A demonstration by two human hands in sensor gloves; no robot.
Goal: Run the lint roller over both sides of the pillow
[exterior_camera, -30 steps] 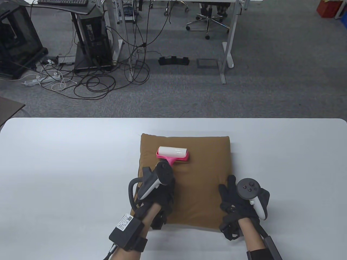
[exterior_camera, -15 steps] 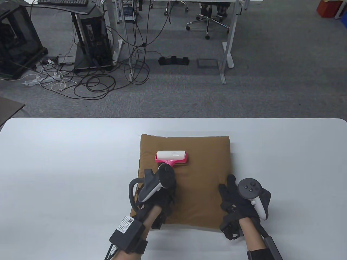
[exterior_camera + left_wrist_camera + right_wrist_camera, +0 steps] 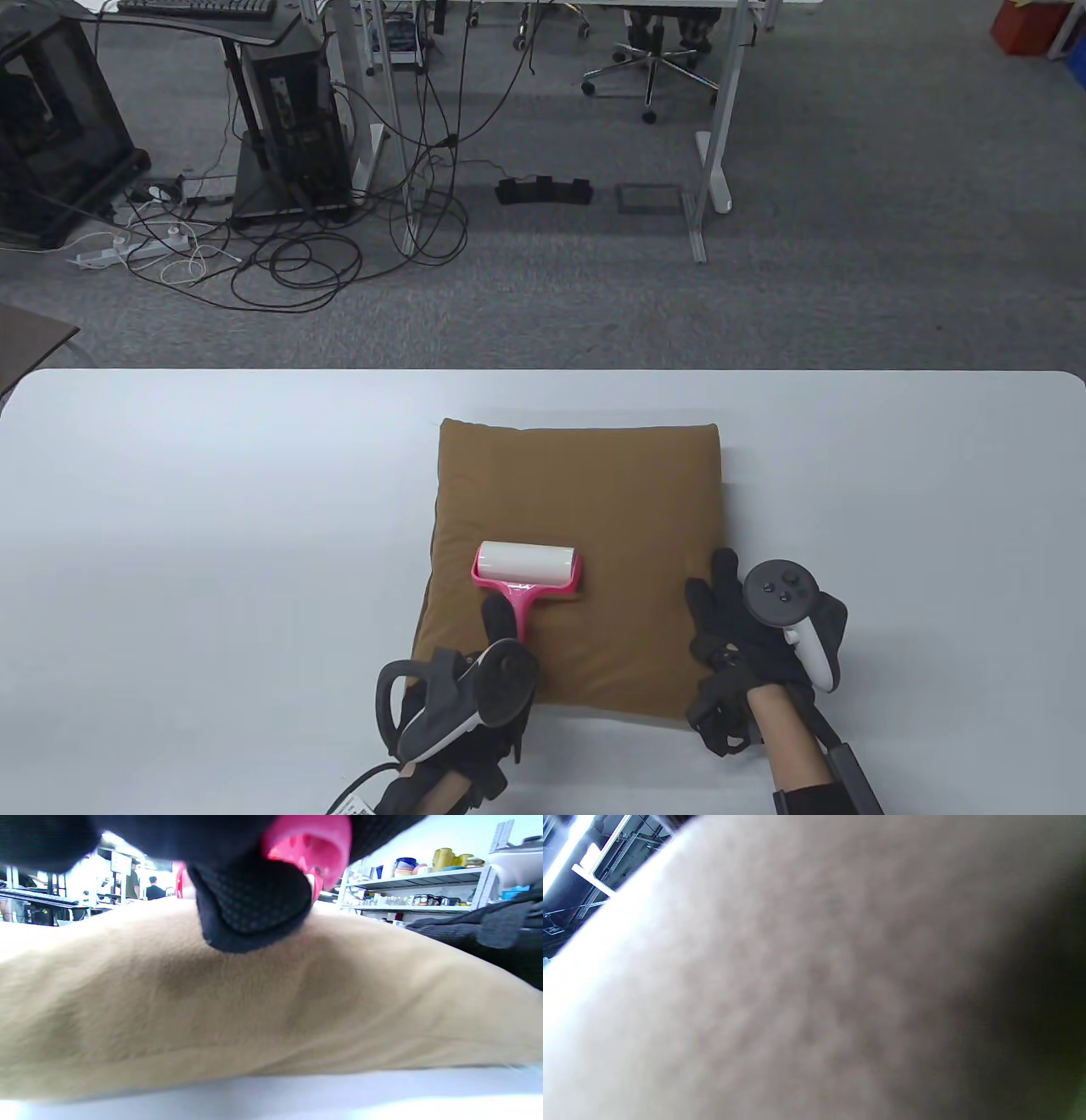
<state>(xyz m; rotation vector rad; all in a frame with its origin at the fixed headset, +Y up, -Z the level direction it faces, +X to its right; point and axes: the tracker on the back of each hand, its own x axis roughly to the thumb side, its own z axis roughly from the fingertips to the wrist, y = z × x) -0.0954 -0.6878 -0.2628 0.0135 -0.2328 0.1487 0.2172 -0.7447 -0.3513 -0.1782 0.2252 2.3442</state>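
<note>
Pillow (image 3: 585, 518) — brown, square, laid flat on the white table (image 3: 212, 526), a little toward 6 o'clock of the table's middle. One face is turned up; the other lies against the table and is not shown.

Roller (image 3: 528, 570) — white drum in a pink frame, set on the pillow's upper face toward 7 o'clock of its middle, the handle pointing to 6 o'clock. The drum appears to rest on the fabric.

Left hand (image 3: 475, 679) — the pink handle is gripped, one gloved finger laid along it; the hand sits at the pillow's 6 o'clock edge.

Right hand (image 3: 738, 628) — laid on the pillow's 4 o'clock corner with fingers spread, nothing grasped; the corner is judged to be pinned down by it.

Progress — the upper face is judged to be mid-stroke. How much of that face has been covered cannot be told. Turning the pillow and rolling its second face is judged to be left.

Views compared:
- Table view: the whole layout is given — pillow outline, roller placement, both hands.
- Left wrist view: a low, close look across the pillow's tan, domed surface (image 3: 271, 1005) is given, with the pink handle end (image 3: 309, 844) enclosed in black fingers (image 3: 254, 908); the right hand's dark glove (image 3: 479, 929) is seen at 3 o'clock. Shelving is visible behind, absent from the table view.
- Right wrist view: only blurred fabric, pressed close to the lens, is shown; no fingers can be made out.
</note>
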